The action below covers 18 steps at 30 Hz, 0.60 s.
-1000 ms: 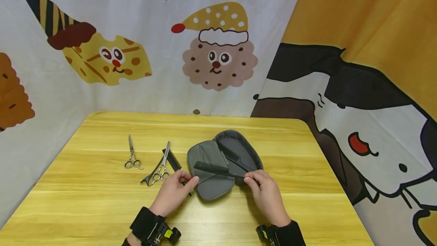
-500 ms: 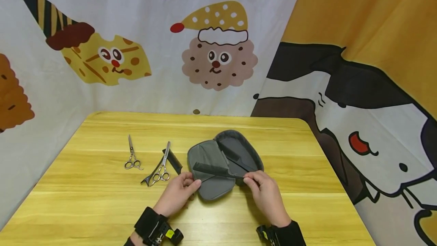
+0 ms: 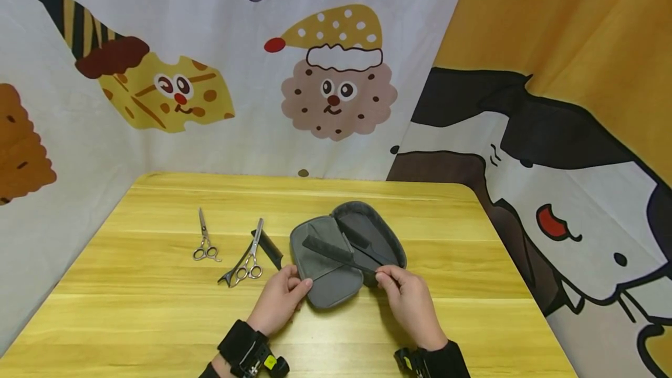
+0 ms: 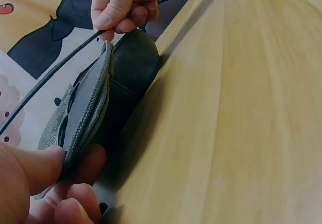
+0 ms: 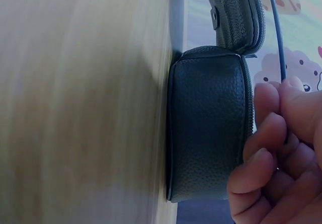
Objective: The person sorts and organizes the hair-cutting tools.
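Note:
A grey zip case [image 3: 336, 291] lies unfolded on the table, its soft lid toward the left and its deeper half toward the right. My left hand [image 3: 277, 303] pinches the near left edge of the lid, thumb on the inner side in the left wrist view. With thumb and fingers, my right hand [image 3: 412, 303] holds the thin tail of a black tail comb [image 3: 328, 251]. That comb slants over the lid, toothed end pointing left; the right wrist view shows its tail above the case. Another black comb [image 3: 356, 237] lies inside the deeper half.
Left of the case lie silver scissors [image 3: 203, 237], a second pair of scissors [image 3: 254, 252], a black comb [image 3: 270, 249] and a dark hair clip [image 3: 235, 268]. The second scissors overlap the comb and clip. A printed cloth [image 3: 210, 10] hangs behind the wooden table [image 3: 131, 308].
My left hand has moved right from beside the case to its lid edge. The tail comb's toothed end has swung slightly away from me; my right hand stays nearly in place.

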Each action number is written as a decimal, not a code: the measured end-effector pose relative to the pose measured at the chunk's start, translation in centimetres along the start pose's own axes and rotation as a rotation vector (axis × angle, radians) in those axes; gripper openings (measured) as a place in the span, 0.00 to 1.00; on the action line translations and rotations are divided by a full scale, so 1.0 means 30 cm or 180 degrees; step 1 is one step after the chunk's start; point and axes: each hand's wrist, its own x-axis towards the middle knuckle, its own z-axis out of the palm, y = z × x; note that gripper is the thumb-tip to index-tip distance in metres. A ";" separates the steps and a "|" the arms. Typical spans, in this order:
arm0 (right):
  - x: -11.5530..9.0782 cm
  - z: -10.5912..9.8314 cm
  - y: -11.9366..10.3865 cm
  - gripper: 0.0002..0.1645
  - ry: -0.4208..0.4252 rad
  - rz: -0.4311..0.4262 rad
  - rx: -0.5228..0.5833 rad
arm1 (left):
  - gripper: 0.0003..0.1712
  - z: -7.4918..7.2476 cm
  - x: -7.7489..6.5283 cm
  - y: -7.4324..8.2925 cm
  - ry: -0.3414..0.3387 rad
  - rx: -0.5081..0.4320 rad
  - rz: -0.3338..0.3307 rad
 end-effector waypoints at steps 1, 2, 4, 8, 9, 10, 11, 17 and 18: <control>0.000 0.001 0.001 0.05 0.0038 -0.0017 -0.0002 | 0.24 0.000 0.001 -0.002 -0.0008 0.0000 -0.0007; -0.001 0.001 0.001 0.04 0.0089 -0.0039 -0.0003 | 0.24 -0.001 0.001 -0.003 -0.0016 0.0003 -0.0010; -0.001 0.002 0.003 0.04 0.0199 -0.0043 -0.0008 | 0.25 -0.003 0.002 -0.006 -0.0015 0.0020 0.0002; 0.000 0.000 0.000 0.07 0.0391 0.0048 -0.0005 | 0.24 -0.011 0.003 -0.013 -0.0024 0.0062 0.0070; 0.001 0.000 0.000 0.07 0.0424 0.0102 -0.0009 | 0.24 -0.013 0.003 -0.014 -0.0040 0.0074 0.0101; 0.001 -0.002 -0.002 0.08 0.0456 0.0143 -0.0026 | 0.24 -0.015 0.002 -0.014 -0.0070 0.0079 0.0132; 0.001 -0.003 -0.004 0.09 0.0481 0.0195 -0.0050 | 0.25 -0.016 0.002 -0.014 -0.0108 0.0071 0.0161; 0.009 -0.009 -0.006 0.12 0.0569 0.0481 -0.0210 | 0.28 -0.012 0.004 -0.018 -0.0198 0.0113 0.0245; 0.010 -0.010 -0.005 0.12 0.0582 0.0498 -0.0234 | 0.28 -0.011 0.005 -0.019 -0.0186 0.0130 0.0242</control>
